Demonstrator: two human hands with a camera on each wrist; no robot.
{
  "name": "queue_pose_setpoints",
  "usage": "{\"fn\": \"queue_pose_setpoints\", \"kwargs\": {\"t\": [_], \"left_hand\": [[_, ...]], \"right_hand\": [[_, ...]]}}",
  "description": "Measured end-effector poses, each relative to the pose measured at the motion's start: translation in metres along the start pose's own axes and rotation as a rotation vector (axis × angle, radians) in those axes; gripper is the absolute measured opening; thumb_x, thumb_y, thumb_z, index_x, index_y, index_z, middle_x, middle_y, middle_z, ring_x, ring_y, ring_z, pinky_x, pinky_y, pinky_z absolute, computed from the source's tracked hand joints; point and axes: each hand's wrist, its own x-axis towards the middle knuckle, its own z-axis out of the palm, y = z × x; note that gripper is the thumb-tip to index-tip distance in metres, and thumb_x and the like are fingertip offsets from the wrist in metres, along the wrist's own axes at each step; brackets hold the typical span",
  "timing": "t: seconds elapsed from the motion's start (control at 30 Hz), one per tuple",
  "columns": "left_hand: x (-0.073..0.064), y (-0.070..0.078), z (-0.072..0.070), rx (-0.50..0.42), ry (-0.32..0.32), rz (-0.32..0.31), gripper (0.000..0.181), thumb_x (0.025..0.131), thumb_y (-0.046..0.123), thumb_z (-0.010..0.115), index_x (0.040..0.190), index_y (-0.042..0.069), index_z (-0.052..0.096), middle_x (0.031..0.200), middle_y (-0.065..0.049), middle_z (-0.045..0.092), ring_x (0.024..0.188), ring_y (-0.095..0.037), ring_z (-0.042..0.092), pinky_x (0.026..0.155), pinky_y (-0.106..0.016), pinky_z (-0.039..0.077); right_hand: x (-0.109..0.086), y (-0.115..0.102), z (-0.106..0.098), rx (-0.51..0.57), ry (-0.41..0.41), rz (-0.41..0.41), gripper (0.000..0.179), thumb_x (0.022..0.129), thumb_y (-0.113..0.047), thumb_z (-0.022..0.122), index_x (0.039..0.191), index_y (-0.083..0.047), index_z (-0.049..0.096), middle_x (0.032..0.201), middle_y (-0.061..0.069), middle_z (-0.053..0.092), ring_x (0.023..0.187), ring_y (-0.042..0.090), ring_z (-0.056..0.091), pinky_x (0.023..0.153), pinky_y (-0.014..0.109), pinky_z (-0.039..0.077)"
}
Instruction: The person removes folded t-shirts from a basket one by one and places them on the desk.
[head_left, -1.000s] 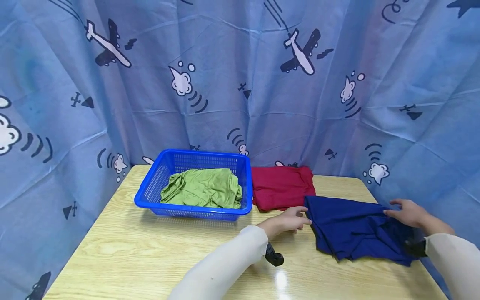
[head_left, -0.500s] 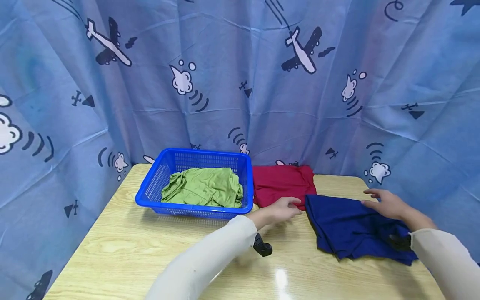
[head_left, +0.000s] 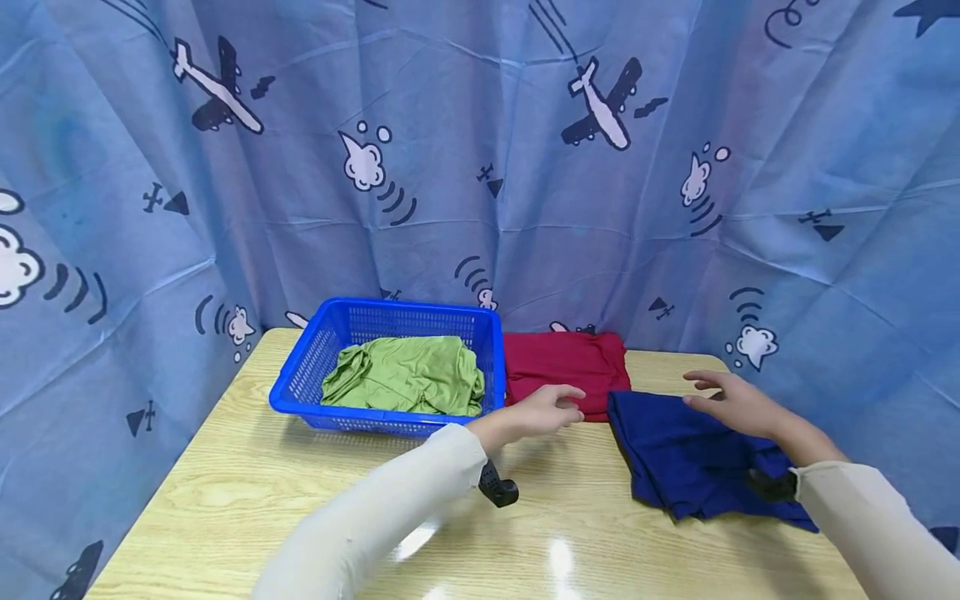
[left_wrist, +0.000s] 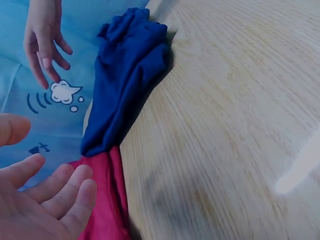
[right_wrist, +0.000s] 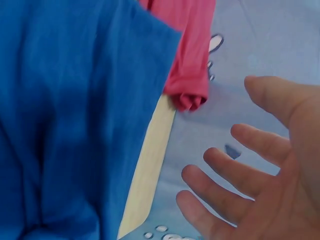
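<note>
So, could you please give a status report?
Left hand open, empty, near red cloth. Right hand open, empty, near navy cloth. Navy cloth rumpled on wood-grain table. Nothing seen in the way.

A pale wood-grain table (head_left: 225, 500) is supporting a blue perforated plastic basket (head_left: 405, 422) toward its back. A folded red cloth (head_left: 562, 362) is lying just right of the basket, and a rumpled navy cloth (head_left: 660, 450) is spreading farther right, nearer the front.

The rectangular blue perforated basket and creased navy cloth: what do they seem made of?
The blue basket looks like moulded plastic, slightly glossy, judging by its regular holes. The navy cloth seems soft matte fabric, given its loose folds; its fibre is unclear.
</note>
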Motion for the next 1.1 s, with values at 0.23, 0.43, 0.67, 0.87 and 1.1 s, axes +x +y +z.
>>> {"fn": "queue_pose_setpoints", "kwargs": {"t": [0.23, 0.43, 0.67, 0.87, 1.1], "left_hand": [[-0.016, 0.014, -0.017, 0.020, -0.011, 0.035, 0.045, 0.101, 0.014, 0.055, 0.146, 0.007, 0.052, 0.135, -0.019, 0.065, 0.120, -0.033, 0.064, 0.093, -0.036, 0.055], [-0.027, 0.023, -0.036, 0.021, -0.016, 0.053, 0.045, 0.102, 0.013, 0.055, 0.146, 0.006, 0.051, 0.128, -0.015, 0.067, 0.096, -0.015, 0.063, 0.069, -0.021, 0.048], [-0.049, 0.025, -0.062, 0.119, -0.004, 0.090, 0.045, 0.102, 0.014, 0.053, 0.146, 0.006, 0.050, 0.143, -0.018, 0.059, 0.122, -0.032, 0.065, 0.092, -0.034, 0.056], [-0.065, 0.021, -0.084, 0.110, 0.029, 0.096, 0.045, 0.103, 0.013, 0.052, 0.147, 0.005, 0.048, 0.148, -0.018, 0.054, 0.126, -0.034, 0.062, 0.099, -0.043, 0.055], [-0.084, 0.010, -0.105, 0.090, 0.063, 0.072, 0.047, 0.103, 0.012, 0.051, 0.149, 0.002, 0.045, 0.147, -0.025, 0.053, 0.130, -0.040, 0.058, 0.106, -0.056, 0.049]], "right_hand": [[0.001, -0.035, 0.005, 0.035, 0.015, -0.074, 0.052, 0.102, -0.022, 0.060, 0.141, 0.011, 0.049, 0.137, 0.039, 0.054, 0.110, 0.047, 0.065, 0.089, 0.055, 0.057], [0.004, -0.062, 0.008, 0.036, 0.008, -0.160, 0.052, 0.102, -0.022, 0.060, 0.142, 0.009, 0.049, 0.138, 0.036, 0.055, 0.109, 0.043, 0.067, 0.088, 0.054, 0.058], [0.011, -0.092, 0.018, 0.083, -0.004, -0.195, 0.051, 0.102, -0.023, 0.061, 0.143, 0.004, 0.051, 0.140, 0.032, 0.056, 0.114, 0.042, 0.065, 0.092, 0.053, 0.058], [0.017, -0.113, 0.029, 0.122, -0.015, -0.238, 0.051, 0.102, -0.024, 0.060, 0.145, 0.002, 0.050, 0.142, 0.027, 0.057, 0.123, 0.042, 0.060, 0.100, 0.057, 0.053], [0.028, -0.134, 0.042, 0.187, -0.054, -0.277, 0.051, 0.102, -0.023, 0.060, 0.145, 0.002, 0.049, 0.144, 0.027, 0.054, 0.122, 0.041, 0.061, 0.097, 0.051, 0.056]]}}
